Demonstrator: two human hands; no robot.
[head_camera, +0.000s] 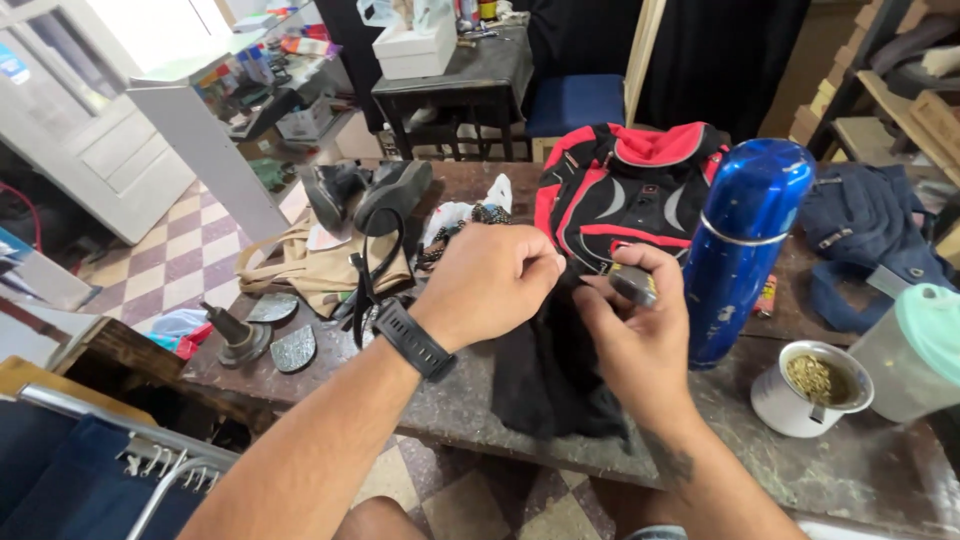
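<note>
My left hand (492, 282), with a black watch on its wrist, is closed over the upper edge of a black cloth (545, 375) that hangs over the worn worktop (440, 405). My right hand (635, 335) pinches the same cloth just to the right and holds a small grey object (634, 284) between thumb and fingers. A red and black backpack (625, 190) lies right behind both hands.
A tall blue flask (742, 250) stands right of my right hand, with a metal cup of herbs (808, 388) and a pale green-lidded jug (915, 350) beyond. Black shoes (365, 190), a tan bag (315, 270) and metal pieces (270, 335) sit left. A blue garment (870, 240) lies far right.
</note>
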